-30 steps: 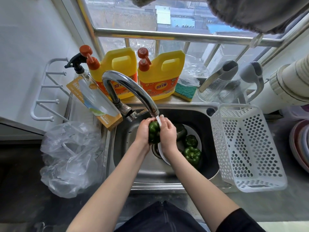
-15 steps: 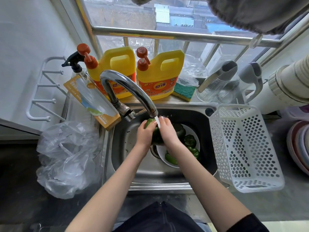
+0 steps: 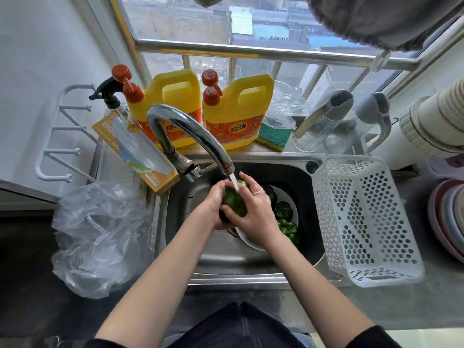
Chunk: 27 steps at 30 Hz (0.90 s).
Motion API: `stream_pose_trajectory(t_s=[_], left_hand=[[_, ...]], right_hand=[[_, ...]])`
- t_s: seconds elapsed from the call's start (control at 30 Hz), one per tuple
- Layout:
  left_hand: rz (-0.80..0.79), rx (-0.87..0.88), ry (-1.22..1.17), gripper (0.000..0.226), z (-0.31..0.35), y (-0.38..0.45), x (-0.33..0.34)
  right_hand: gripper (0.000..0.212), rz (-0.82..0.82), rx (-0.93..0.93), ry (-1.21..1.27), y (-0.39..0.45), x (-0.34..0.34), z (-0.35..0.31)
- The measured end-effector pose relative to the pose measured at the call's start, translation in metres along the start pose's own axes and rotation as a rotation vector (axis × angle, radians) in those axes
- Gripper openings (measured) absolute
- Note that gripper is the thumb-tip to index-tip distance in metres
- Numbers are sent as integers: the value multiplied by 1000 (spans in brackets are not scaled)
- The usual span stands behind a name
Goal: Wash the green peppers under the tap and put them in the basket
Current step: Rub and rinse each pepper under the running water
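Note:
Over the steel sink point(image 3: 190, 247), I hold a green pepper point(image 3: 234, 202) between both hands under the water running from the chrome tap point(image 3: 190, 131). My left hand point(image 3: 213, 204) cups it from the left and below. My right hand point(image 3: 253, 204) wraps over its right side. More green peppers point(image 3: 285, 218) lie on a white plate point(image 3: 247, 243) in the sink, partly hidden by my right hand. The white perforated basket point(image 3: 361, 222) stands on the counter right of the sink, with no peppers showing in it.
Two yellow detergent jugs point(image 3: 236, 114), a spray bottle point(image 3: 110, 96), a boxed item point(image 3: 135, 151) and a sponge point(image 3: 272, 135) line the ledge behind the sink. A clear plastic bag point(image 3: 98, 234) lies left of the sink. Stacked dishes point(image 3: 449, 217) sit at far right.
Both hands have turned the pepper under the stream. It now sits lower between my palms, with my right hand further over it.

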<state>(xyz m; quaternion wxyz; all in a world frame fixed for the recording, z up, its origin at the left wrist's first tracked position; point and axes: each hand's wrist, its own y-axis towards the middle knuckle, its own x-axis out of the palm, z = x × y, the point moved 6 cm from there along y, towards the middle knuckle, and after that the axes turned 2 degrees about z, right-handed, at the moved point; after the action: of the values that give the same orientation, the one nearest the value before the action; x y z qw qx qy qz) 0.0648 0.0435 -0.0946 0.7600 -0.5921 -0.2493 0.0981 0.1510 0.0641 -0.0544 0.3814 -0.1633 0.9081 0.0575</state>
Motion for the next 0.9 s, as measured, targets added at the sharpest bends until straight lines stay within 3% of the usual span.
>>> stream_pose_trajectory(t_s=[0.1, 0.2, 0.27, 0.33, 0.43, 0.53, 0.6, 0.73, 0.8, 0.83, 0.9], left_hand=[[33, -49, 75, 47, 0, 3, -17], [-56, -52, 157, 60, 4, 0, -17], [-150, -10, 177, 67, 5, -4, -7], [-225, 45, 26, 63, 3, -6, 6], [-140, 165, -149, 48, 5, -1, 9], [17, 519, -36, 42, 16, 6, 4], [56, 740, 144, 51, 22, 5, 7], [3, 780, 188, 17, 20, 12, 5], [-4, 711, 204, 12, 20, 12, 3], [-17, 681, 220, 9, 20, 10, 4], [-34, 707, 344, 13, 20, 4, 5]], right_hand=[[55, -254, -182, -72, 4, 2, -11], [45, -241, -224, -110, 9, 1, -13], [45, -91, -85, 29, 15, 0, -9], [49, 99, 84, 223, 17, -2, -3], [32, 209, 295, 405, 10, 3, 4], [26, 220, 620, 705, 4, 13, 16], [23, 229, 697, 702, 5, 16, 20], [21, 176, 485, 378, 8, 7, 16], [27, 153, 524, 347, 0, 14, 20], [30, 150, 604, 438, -5, 18, 25], [47, 125, 953, 983, -16, 35, 31]])
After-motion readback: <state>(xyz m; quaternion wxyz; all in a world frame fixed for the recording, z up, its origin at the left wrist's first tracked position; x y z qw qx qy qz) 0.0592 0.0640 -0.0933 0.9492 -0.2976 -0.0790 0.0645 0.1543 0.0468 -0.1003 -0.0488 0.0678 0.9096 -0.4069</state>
